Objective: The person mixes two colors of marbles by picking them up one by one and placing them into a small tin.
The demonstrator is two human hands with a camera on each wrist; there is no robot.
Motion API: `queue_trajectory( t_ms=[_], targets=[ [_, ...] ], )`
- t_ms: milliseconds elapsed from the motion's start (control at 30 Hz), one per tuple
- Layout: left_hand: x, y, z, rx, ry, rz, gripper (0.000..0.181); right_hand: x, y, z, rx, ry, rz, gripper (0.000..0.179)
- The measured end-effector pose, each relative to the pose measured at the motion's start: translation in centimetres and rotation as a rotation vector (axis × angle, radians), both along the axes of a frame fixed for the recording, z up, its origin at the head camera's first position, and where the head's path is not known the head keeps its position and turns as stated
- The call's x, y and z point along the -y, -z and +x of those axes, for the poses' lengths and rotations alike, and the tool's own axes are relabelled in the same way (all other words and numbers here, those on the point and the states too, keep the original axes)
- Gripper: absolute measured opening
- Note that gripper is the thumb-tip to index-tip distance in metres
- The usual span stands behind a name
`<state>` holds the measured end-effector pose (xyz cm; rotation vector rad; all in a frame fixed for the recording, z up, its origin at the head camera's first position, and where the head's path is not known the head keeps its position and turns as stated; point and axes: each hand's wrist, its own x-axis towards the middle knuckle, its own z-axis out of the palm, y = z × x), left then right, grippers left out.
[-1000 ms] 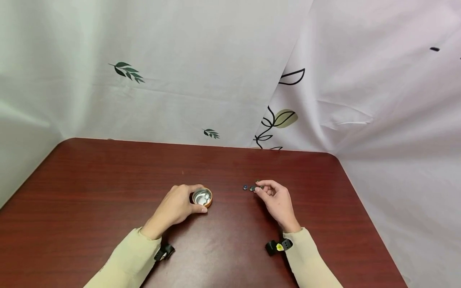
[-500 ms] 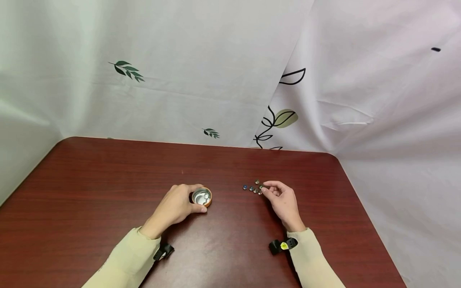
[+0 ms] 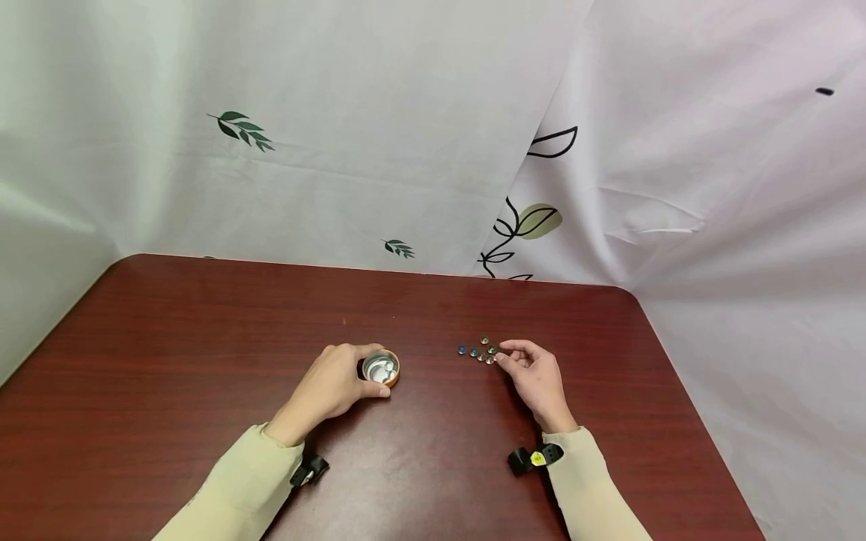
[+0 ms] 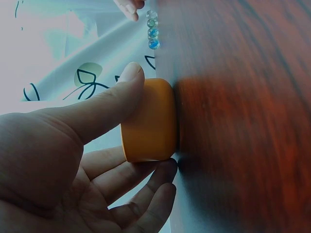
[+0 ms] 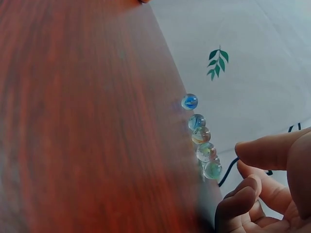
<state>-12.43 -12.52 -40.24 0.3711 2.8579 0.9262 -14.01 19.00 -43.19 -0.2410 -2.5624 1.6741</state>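
Note:
My left hand (image 3: 331,387) holds a small round orange tin (image 4: 151,124) on the table, thumb on one side and fingers round the other. In the head view the tin's open top shows a shiny silver inside; whether anything lies in it, I cannot tell. Several clear glass marbles (image 3: 474,352) with coloured swirls lie in a loose cluster to the right of the tin. Just right of them is my right hand (image 3: 539,382), thumb and forefinger extended towards the nearest marbles. In the right wrist view a blue-swirled marble (image 5: 189,102) sits apart from the others, and the hand holds nothing.
The reddish-brown wooden table (image 3: 203,323) has rounded far corners. Pale cloth (image 3: 338,150) with printed leaves hangs behind it and along its sides. Each wrist wears a small black camera (image 3: 521,460) at the sleeve.
My right hand has drawn back a little to the right, and marbles it partly covered now show. The left hand and the tin have stayed in place.

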Motion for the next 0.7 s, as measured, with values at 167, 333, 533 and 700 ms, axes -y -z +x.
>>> queue_trajectory(
  t_ms=[167, 333, 533, 700],
  targets=[
    [-0.01, 0.00, 0.02, -0.005, 0.003, 0.008, 0.053, -0.12, 0.12, -0.01, 0.005, -0.011, 0.018, 0.019],
    [0.00, 0.03, 0.01, -0.003, 0.003, 0.010, 0.054, -0.21, 0.30, -0.07, 0.024, -0.018, 0.026, 0.018],
    [-0.02, 0.04, 0.02, 0.011, -0.007, 0.008, 0.054, -0.29, 0.20, -0.01, 0.050, -0.039, 0.010, 0.018],
    [-0.05, 0.03, 0.04, 0.008, -0.004, 0.003, 0.053, -0.38, 0.27, -0.12, 0.057, -0.040, 0.035, 0.019]
  ],
)
